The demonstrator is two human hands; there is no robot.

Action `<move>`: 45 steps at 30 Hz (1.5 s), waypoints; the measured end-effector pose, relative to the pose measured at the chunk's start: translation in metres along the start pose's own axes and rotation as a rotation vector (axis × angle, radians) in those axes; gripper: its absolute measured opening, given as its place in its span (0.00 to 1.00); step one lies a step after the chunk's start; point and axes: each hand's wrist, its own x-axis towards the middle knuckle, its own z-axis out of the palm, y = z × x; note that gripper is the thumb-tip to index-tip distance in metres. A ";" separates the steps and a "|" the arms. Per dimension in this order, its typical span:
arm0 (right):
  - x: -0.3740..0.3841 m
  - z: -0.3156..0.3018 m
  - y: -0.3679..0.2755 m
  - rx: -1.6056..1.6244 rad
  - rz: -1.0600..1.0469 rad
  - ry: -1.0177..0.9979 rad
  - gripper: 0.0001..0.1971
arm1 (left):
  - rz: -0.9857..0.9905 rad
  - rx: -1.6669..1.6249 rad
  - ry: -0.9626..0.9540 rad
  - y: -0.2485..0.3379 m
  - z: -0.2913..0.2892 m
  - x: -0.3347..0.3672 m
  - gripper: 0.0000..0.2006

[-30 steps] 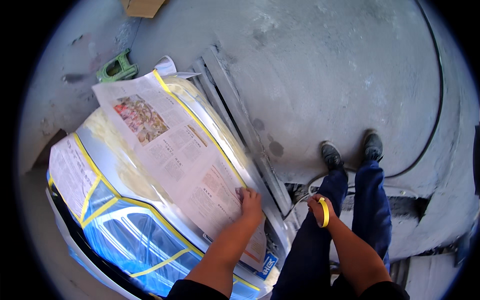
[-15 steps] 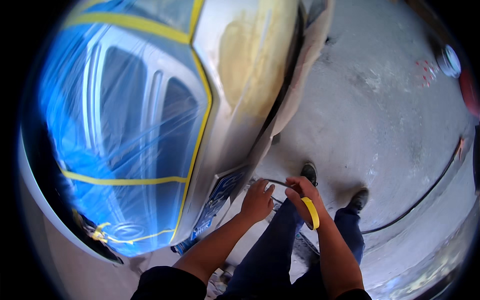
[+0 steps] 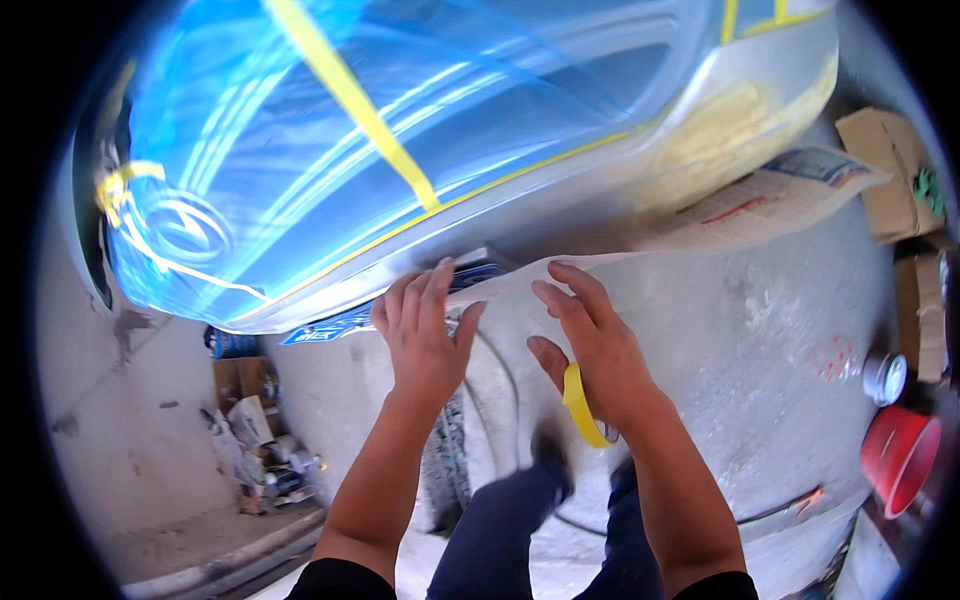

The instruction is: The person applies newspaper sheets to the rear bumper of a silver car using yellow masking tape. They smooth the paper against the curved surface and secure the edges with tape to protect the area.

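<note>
My left hand (image 3: 420, 325) is raised with its fingers stretched, at or just in front of the licence plate (image 3: 340, 328) on the car's lower edge; contact cannot be made out. Apart from it, my right hand (image 3: 595, 345) has its fingers spread and slightly bent, near the edge of the masking paper (image 3: 715, 218) along the car's underside. A yellow tape roll (image 3: 578, 405) hangs at the base of my right thumb, by the wrist. The car is covered with blue-tinted plastic film (image 3: 300, 120), bordered by yellow tape (image 3: 360, 110). Tan filler (image 3: 715, 140) marks its bare corner.
At the right stand cardboard boxes (image 3: 885, 165), a can (image 3: 884, 379) and a red bucket (image 3: 897, 460). Cluttered containers and scraps (image 3: 270, 460) lie by the left wall. A dark hose (image 3: 780, 508) runs over the grey floor (image 3: 730, 400) near my legs.
My view has turned, so the car now spans the top. Both hands have come up toward its lower edge and moved farther apart. The tape roll stays at my right hand.
</note>
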 end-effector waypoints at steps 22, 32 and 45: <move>0.045 0.033 0.005 -0.686 -0.486 0.139 0.11 | 0.191 -0.204 0.361 -0.016 0.037 0.006 0.07; 0.036 0.044 0.014 -0.685 -0.514 0.205 0.12 | 0.243 -0.254 0.475 -0.021 0.049 0.004 0.07; 0.033 0.047 0.033 -0.666 -0.676 0.278 0.15 | 0.255 -0.248 0.496 -0.021 0.053 0.004 0.06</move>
